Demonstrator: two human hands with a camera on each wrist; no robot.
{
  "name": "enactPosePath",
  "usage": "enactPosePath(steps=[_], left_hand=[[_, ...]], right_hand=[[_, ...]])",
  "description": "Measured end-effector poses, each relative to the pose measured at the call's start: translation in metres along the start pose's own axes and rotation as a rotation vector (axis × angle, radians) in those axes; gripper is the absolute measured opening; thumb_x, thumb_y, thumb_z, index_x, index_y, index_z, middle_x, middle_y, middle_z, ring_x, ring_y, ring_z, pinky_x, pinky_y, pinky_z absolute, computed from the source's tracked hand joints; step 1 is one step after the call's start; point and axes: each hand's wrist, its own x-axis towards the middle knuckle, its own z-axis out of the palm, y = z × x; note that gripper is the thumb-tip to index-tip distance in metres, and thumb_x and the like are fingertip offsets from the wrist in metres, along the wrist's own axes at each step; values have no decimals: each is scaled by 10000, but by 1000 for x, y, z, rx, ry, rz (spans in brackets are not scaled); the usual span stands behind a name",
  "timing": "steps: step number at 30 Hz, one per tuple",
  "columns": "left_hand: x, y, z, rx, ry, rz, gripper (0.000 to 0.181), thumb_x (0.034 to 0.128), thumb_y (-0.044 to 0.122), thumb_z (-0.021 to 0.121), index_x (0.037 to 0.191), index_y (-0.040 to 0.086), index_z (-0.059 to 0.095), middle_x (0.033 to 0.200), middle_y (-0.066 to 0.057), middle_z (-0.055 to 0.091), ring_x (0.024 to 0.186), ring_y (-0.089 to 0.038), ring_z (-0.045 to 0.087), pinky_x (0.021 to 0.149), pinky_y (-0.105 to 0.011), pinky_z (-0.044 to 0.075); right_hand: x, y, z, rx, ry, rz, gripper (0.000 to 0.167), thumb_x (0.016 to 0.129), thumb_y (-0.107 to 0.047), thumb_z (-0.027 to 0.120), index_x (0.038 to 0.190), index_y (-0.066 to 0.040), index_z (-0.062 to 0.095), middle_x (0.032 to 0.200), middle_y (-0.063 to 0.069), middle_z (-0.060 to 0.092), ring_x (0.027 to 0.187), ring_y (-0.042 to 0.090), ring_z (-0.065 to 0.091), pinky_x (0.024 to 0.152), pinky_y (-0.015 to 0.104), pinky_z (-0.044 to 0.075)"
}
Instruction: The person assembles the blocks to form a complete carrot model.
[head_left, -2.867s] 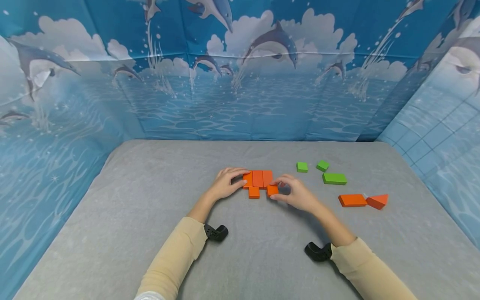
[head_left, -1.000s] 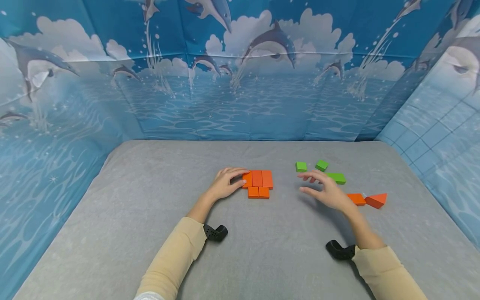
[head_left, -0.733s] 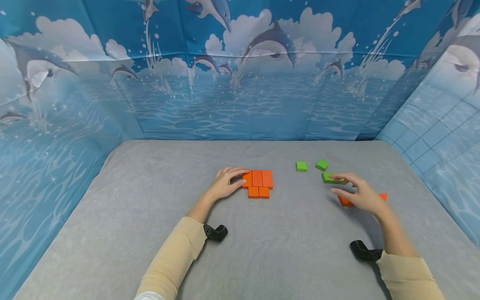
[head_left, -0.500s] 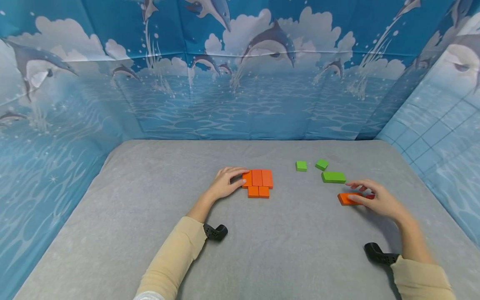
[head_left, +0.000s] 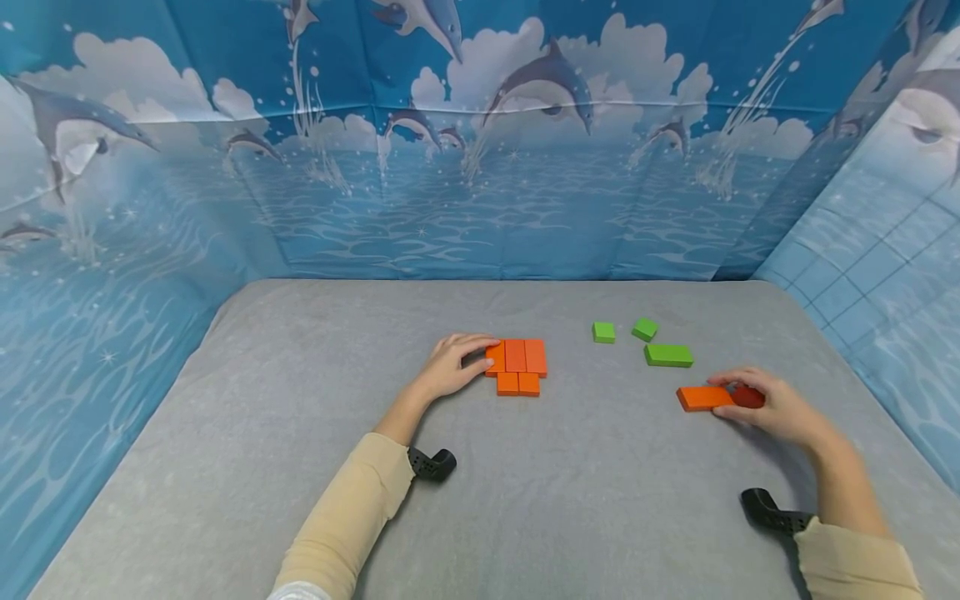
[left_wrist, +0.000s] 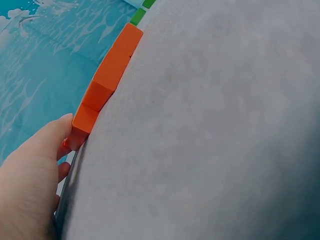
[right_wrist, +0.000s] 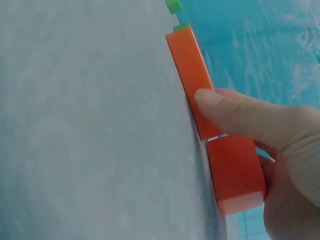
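In the head view, several flat orange blocks stand together: three longer blocks (head_left: 515, 355) in a row, two small square ones (head_left: 507, 384) against their near side. My left hand (head_left: 447, 368) holds the leftmost orange block (head_left: 495, 360), thumb on the near side and fingers on the far side; the left wrist view shows that thumb at the group's edge. My right hand (head_left: 780, 406) pinches the right end of a separate orange rectangular block (head_left: 701, 398). In the right wrist view its thumb presses that block's side. A red-orange triangular block (head_left: 748, 397) lies behind, partly covered by this hand.
Two small green blocks (head_left: 603, 332) and a longer green block (head_left: 668, 356) lie beyond the separate orange block. Grey cloth (head_left: 375, 317) covers the table. A dolphin-print curtain (head_left: 450, 208) hangs at its back and sides.
The second small square was set beside the first and let go. My right hand then moved right to the separate orange block and took hold of it. The left hand stayed put.
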Motion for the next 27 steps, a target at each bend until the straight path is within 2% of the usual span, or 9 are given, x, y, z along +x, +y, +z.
enactPosePath(steps=[3,9,13,16,19,23,27], left_hand=[[-1,1,-1,-4,7,8,391,918,289,553,1292,177,542,1327,-23,507,1227,-222,397,1040,-487,190],[-1,2,-1,-12,4,15,393,917,282,554,1292,164,541,1331,-31,501,1235,-231,391,1045,-496,177],[-1,2,-1,-12,0,7,389,921,285,549,1292,168,542,1333,-29,499,1237,-228,387,1046,-490,178],[-1,1,-1,-6,1,6,390,920,290,549,1292,172,541,1333,-25,499,1237,-227,388,1043,-489,184],[0,1,-1,-5,3,6,392,917,287,555,1291,172,542,1332,-22,500,1234,-226,390,1042,-491,184],[-1,2,-1,-8,1,4,396,916,285,557,1293,165,540,1332,-27,500,1235,-231,390,1045,-496,177],[-1,3,-2,-10,2,0,395,919,285,552,1293,161,539,1331,-32,501,1238,-234,388,1048,-494,177]], right_hand=[[1,-1,0,-34,-20,28,332,767,-178,745,1060,-58,646,1096,192,563,911,-85,351,717,198,343],[1,-1,1,-68,-29,48,336,772,-197,740,1055,-49,638,1096,210,555,924,136,413,734,340,365],[3,-3,2,-75,-6,35,321,765,-198,747,1033,-54,645,1062,183,579,908,59,418,734,323,376],[8,-9,4,-75,16,2,302,761,-199,751,1014,-66,653,1032,143,593,877,34,436,693,233,397],[14,-22,7,-56,50,-64,291,751,-162,758,1008,-73,653,1004,95,599,851,81,456,673,189,400],[25,-44,17,-24,83,-154,317,729,-119,770,1018,-76,646,980,47,606,851,62,449,715,220,375],[38,-67,32,7,73,-208,328,718,-117,777,1015,-74,645,968,30,612,848,96,465,728,264,388]])
